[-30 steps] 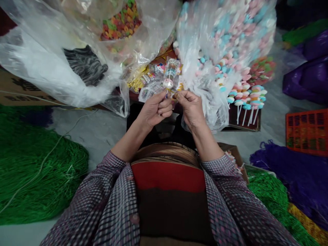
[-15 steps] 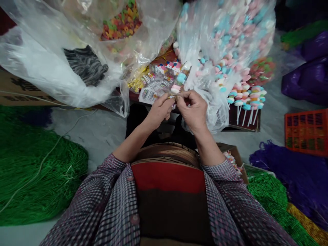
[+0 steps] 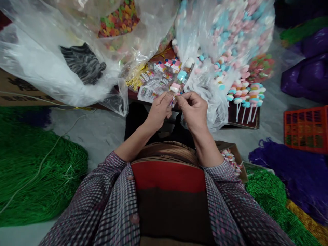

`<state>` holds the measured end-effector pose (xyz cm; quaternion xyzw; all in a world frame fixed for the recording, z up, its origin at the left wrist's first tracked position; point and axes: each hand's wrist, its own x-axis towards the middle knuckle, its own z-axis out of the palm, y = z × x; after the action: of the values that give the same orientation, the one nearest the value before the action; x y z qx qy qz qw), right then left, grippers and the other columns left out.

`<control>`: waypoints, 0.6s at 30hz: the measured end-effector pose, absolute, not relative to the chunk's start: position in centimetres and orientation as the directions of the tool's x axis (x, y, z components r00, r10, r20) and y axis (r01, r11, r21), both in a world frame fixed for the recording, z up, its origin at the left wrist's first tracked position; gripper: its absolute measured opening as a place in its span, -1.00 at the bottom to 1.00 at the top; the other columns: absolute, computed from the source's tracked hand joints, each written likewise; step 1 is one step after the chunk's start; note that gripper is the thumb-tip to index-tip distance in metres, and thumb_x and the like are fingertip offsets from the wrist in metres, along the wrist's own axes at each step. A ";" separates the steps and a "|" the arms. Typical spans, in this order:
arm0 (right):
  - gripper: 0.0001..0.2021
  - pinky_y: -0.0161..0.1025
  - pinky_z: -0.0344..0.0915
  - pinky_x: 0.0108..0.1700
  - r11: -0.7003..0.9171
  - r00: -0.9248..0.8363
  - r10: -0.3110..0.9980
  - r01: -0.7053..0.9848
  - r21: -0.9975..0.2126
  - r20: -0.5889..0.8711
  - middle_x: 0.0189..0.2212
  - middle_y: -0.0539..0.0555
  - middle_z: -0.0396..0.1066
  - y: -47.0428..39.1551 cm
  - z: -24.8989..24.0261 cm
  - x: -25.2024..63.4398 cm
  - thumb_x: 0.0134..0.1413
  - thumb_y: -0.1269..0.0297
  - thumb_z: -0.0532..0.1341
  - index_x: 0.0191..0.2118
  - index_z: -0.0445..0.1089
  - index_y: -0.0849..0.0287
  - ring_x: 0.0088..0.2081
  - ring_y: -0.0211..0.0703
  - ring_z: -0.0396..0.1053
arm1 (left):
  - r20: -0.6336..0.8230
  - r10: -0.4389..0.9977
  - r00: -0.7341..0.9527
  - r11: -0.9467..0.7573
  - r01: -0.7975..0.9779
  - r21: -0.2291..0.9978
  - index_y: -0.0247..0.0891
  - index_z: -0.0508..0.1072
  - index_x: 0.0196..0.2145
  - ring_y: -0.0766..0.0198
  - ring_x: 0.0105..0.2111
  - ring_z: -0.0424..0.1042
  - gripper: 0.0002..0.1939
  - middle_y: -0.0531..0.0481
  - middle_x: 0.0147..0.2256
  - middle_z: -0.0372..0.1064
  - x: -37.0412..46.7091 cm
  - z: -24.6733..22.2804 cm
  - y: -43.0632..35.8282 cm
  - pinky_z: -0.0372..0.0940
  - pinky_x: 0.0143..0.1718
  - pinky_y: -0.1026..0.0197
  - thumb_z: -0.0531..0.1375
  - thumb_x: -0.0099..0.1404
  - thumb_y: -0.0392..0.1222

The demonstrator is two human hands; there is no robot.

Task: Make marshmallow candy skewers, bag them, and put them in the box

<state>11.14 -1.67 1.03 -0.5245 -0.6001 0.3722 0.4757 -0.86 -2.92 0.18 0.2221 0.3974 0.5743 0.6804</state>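
A skewer of white, blue and pink marshmallows [image 3: 182, 76] in a clear printed wrapper points away from me over the table edge. My left hand [image 3: 161, 108] is closed around its near end, where the wrapper is gathered. Thumb and forefinger of my right hand [image 3: 194, 108] pinch the same gathered end; a small yellowish strip shows between the hands, too little to name surely. Just beyond lie flat printed clear wrappers [image 3: 151, 89] and a heap of gold twist ties [image 3: 135, 82]. The stick is mostly hidden by my fingers.
Unwrapped marshmallow skewers [image 3: 247, 94] lie at the table's right, near a big bag of marshmallows [image 3: 230, 27]. A bag of ring gummies [image 3: 119, 20] stands at the back left. A box [image 3: 238, 153], an orange crate [image 3: 304, 130] and green strands [image 3: 38, 171] are on the floor.
The wrapped marshmallow skewer has tilted slightly to the right at its far end. My hands stay together at its near end, with small finger movements. The view has shifted slightly.
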 end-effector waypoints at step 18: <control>-0.47 -0.09 0.51 -0.11 -0.163 -0.377 0.921 -0.133 -0.978 -0.102 -0.36 -0.02 0.57 -0.5 -0.6 14.4 -0.41 -0.17 0.60 -0.37 0.51 0.07 -0.27 -0.12 0.52 | -0.388 0.686 0.616 0.697 -0.402 0.594 -0.24 0.26 -0.62 0.53 -0.83 -0.19 -0.45 0.28 -0.77 -0.21 -2.0 2.8 -3.7 -0.03 -0.76 0.44 -0.01 0.55 -0.08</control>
<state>14.36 -0.54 -0.63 -0.3879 -0.5074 0.6564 0.4015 -1.97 -3.74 2.82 0.2315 0.3067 0.3132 0.8685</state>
